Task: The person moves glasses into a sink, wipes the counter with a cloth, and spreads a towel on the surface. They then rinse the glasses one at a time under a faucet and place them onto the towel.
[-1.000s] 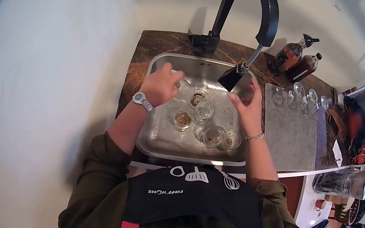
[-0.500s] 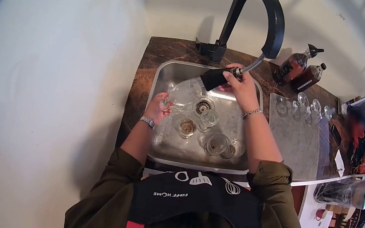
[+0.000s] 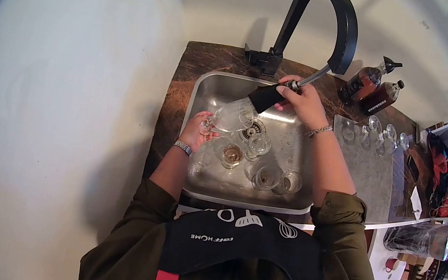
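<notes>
My left hand grips a stemmed glass near its stem and base, over the left of the steel sink. The glass lies tilted on its side, mouth toward the spray head. In my right hand is the black pull-out faucet spray head, angled down at the glass mouth; water appears to run into the glass. Below them in the sink stand several more glasses: one with brownish contents, another by the drain, and two near the front right, a larger glass and a smaller glass.
The black faucet arches behind the sink, its hose running to the spray head. Two dark bottles, a funnel-topped bottle and a capped bottle, stand at the back right. Several stemmed glasses rest on a grey mat.
The glass in my left hand has turned so its bowl points more toward the spray head, with its mouth now close to it. The view has shifted slightly.
</notes>
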The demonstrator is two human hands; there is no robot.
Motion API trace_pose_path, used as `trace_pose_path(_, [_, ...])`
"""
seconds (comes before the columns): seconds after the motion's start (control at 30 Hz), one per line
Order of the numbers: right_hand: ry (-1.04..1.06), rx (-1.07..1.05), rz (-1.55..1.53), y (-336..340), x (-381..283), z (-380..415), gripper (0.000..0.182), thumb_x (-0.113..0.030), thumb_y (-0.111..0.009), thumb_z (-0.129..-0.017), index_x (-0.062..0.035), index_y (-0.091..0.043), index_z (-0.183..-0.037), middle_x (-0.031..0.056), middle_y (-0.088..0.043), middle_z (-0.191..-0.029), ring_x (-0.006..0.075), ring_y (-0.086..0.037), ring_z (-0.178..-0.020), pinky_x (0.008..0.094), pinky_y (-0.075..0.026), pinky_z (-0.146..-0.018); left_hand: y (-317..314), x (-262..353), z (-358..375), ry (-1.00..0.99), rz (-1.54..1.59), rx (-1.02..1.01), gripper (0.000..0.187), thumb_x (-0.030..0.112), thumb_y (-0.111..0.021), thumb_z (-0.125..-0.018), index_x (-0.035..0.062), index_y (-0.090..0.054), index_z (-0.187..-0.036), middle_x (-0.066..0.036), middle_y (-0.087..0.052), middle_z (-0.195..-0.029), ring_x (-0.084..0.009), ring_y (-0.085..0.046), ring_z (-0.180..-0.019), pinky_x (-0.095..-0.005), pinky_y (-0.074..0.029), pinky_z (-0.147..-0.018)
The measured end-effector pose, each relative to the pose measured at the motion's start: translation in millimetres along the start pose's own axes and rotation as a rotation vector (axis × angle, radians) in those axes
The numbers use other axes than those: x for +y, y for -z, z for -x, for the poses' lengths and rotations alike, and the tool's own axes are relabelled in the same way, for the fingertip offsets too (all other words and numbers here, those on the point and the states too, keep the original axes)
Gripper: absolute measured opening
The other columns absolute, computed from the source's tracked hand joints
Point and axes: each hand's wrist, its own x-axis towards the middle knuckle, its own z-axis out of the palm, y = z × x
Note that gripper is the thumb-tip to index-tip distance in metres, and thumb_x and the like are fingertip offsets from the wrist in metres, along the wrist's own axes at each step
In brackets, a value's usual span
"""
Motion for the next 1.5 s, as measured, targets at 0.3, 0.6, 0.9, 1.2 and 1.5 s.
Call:
trace_pose_path(0.3, [-0.065,-0.030,0.245,3.1,-13.4,7.4,0.024,-0.018,-0.070,-0.079,-0.0021,-0.060,-0.095,0.0014,-0.059,-0.070,0.0102,-0.059,-0.052,0.0226,-0.047,-0.048,0.4,-0.3,-1.1,0.009,0.014,0.032,0.034,0.028,-0.049,-0.087,0.0138,-0.046,-0.118,-0.010,-0.056,-0.098,-0.0281,-0.064,-0.071,-0.0288,-0.050,-0.056])
trace_pose_path(0.6, [-0.006,-0.031,0.355,5.4,-12.1,8.5,0.024,-0.021,-0.071,-0.078,-0.0044,-0.063,-0.092,0.0004,-0.056,-0.064,0.0089,-0.052,-0.048,0.0247,-0.043,-0.046,7.0,-2.8,-5.9,-0.033,0.022,0.054,0.029,0.026,-0.051,-0.088,0.0151,-0.048,-0.114,-0.007,-0.059,-0.092,-0.0256,-0.064,-0.072,-0.0292,-0.049,-0.053])
trace_pose_path(0.9, [0.063,0.139,0.417,-4.0,-4.5,15.2,0.029,-0.026,-0.073,-0.078,-0.0074,-0.063,-0.098,-0.0015,-0.052,-0.061,0.0070,-0.049,-0.048,0.0229,-0.039,-0.044,-69.7,64.7,44.9,-1.125,-1.456,0.223,0.023,0.016,-0.065,-0.077,0.0118,-0.060,-0.099,-0.012,-0.055,-0.087,-0.0296,-0.059,-0.079,-0.0368,-0.049,-0.067])
trace_pose_path(1.2, [0.072,0.124,0.259,-11.6,1.3,14.9,0.030,-0.025,-0.074,-0.079,-0.0076,-0.063,-0.102,-0.0041,-0.052,-0.061,0.0052,-0.047,-0.049,0.0225,-0.038,-0.045,-70.6,56.1,6.5,-1.099,-1.340,0.097,0.021,0.013,-0.066,-0.078,0.0085,-0.060,-0.097,-0.011,-0.056,-0.092,-0.0322,-0.054,-0.091,-0.0414,-0.044,-0.081])
trace_pose_path(1.5, [0.054,0.141,0.289,-17.7,-3.2,16.0,0.031,-0.026,-0.074,-0.079,-0.0083,-0.063,-0.102,-0.0031,-0.054,-0.066,0.0048,-0.046,-0.051,0.0223,-0.038,-0.047,-81.9,46.1,0.7,-1.071,-1.320,0.071,0.027,0.010,-0.067,-0.076,0.0001,-0.059,-0.100,-0.016,-0.059,-0.102,-0.0347,-0.056,-0.098,-0.0378,-0.045,-0.085])
